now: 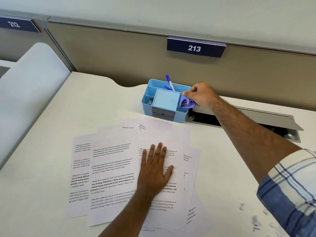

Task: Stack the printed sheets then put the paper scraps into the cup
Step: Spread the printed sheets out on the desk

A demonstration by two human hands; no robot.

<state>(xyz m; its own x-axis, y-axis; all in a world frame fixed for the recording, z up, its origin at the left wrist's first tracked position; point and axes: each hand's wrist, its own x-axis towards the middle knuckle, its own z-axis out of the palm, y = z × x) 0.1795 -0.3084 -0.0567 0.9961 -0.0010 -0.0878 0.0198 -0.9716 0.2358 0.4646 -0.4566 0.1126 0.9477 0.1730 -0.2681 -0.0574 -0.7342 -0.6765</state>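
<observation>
Paper scraps (255, 223) lie at the desk's (51, 117) near right edge, partly cut off; the left hand (156, 170) presses flat on overlapping printed sheets (111, 177); the right hand (200, 96) grips a purple stapler (187, 104), half hidden, at the blue organiser (164, 103).

A blue desk organiser (164, 106) is standing at the desk's (51, 134) back edge; blue pens (170, 82) are being held upright inside. A "213" plate (195, 48) is hanging on the partition (111, 53).

Light-blue organizer (154, 108), purple stapler (187, 103), plaid sleeve (294, 189).
</observation>
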